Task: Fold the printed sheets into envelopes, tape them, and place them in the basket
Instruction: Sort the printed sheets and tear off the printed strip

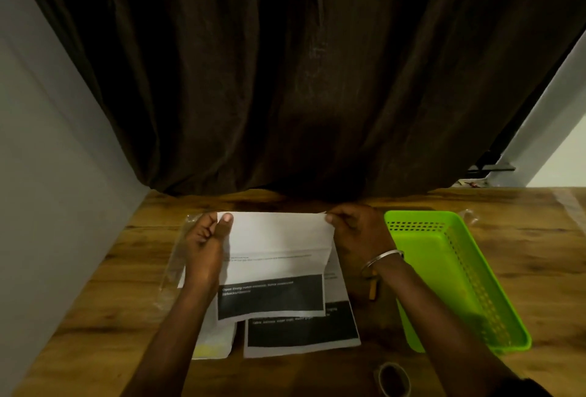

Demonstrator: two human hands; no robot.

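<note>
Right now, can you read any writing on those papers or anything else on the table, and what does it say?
Held sheet, black band: starts with "Open", the rest too blurred to read.
Held sheet, thin line across the white part: too small to read.
Sheet underneath, black band: white line, too blurred to read.
Green basket, tape roll: no writing visible.

Both hands (203, 247) (358, 238) pinch printed sheet (276, 257) corners.

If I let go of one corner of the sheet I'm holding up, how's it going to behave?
The sheet would probably flop: it already bends along a crease while held by the left hand and right hand. It looks thin and light, so it would likely droop onto the printed sheets beneath rather than stay flat.
</note>
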